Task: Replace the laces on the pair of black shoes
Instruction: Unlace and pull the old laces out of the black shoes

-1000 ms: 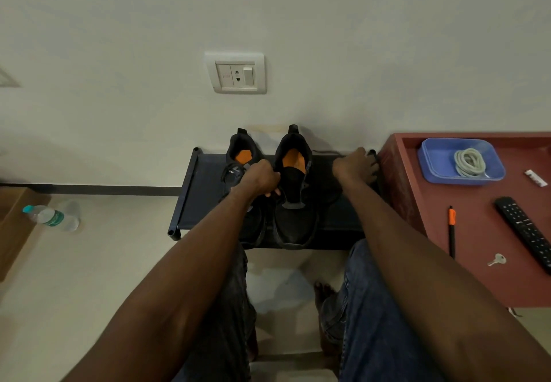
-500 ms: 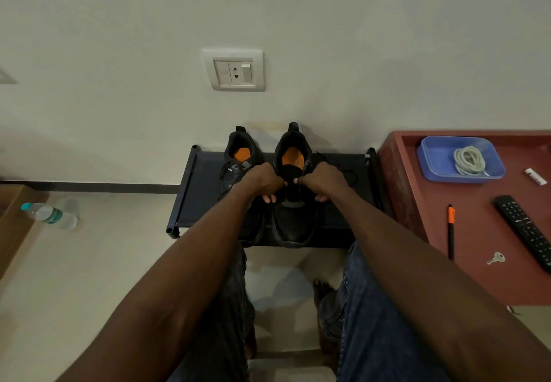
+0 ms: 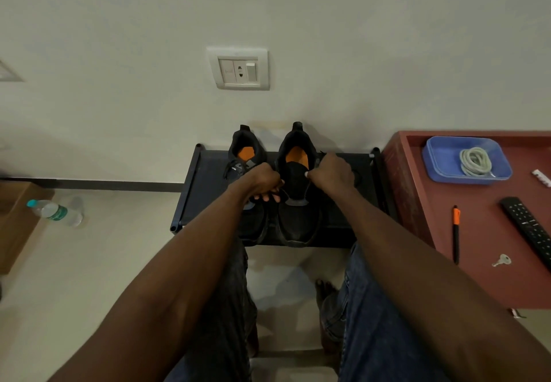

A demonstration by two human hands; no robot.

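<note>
1. Left hand (image 3: 264,183) is gripping the inner side of the right-hand shoe (image 3: 296,184), fingers curled over its edge near the tongue; right hand (image 3: 331,171) is pinching at the outer collar of that same shoe, though whether it has a lace end or just the eyelet edge is hard to tell against so much black.
2. Two black shoes are sitting side by side, toes toward the person, on a low dark rack (image 3: 205,190) against the wall; the left-hand shoe (image 3: 246,172) is lying untouched and seems to be keeping its dark laces.
3. Handling, as I judge it: each shoe is looking light and soft in the upper, stiffer at the sole, so it is best held by the collar or the eyelet rows while the lace is being drawn; a lace is limp and wants taking by its tip.
4. One coil of pale cord (image 3: 475,161), probably the new laces, is lying in one blue tray (image 3: 435,157) on the red bench (image 3: 483,277).
5. Counting the rest: one water bottle (image 3: 55,212) on the floor; on the bench one pen (image 3: 456,232), one remote (image 3: 529,229), one key (image 3: 502,260).
</note>
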